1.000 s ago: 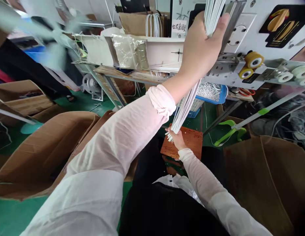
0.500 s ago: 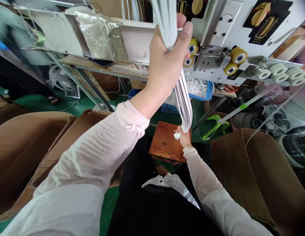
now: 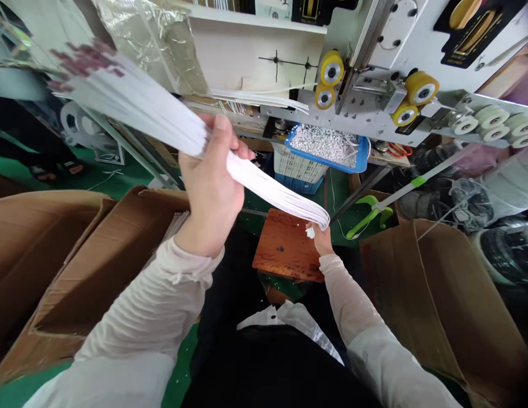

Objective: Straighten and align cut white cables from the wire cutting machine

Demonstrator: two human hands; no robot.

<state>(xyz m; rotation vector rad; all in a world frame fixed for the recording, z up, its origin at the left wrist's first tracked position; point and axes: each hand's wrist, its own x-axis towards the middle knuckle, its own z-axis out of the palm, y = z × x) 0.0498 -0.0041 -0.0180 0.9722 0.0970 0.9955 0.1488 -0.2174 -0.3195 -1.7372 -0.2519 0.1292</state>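
Observation:
A long bundle of flat white wires (image 3: 267, 184) runs across the view, fanned and blurred at its upper left end. My left hand (image 3: 210, 190) is shut around the bundle's middle, high above the cardboard box. My right hand (image 3: 321, 239) pinches the bundle's lower end just above the far edge of a reddish-brown wooden stool top (image 3: 284, 246). A few short white wire ends (image 3: 310, 232) poke out by my right fingers. Those fingers hide part of that end.
A wire-processing machine with yellow rollers (image 3: 332, 69) stands ahead, above a blue tray of small white pieces (image 3: 325, 146). Open cardboard boxes (image 3: 68, 266) stand at left and another (image 3: 429, 294) at right. A green-handled tool (image 3: 370, 216) lies beyond the stool.
My left hand has swung down and left from near the machine. The bundle has gone from hanging steeply to lying nearly level. My right hand has stayed by the stool.

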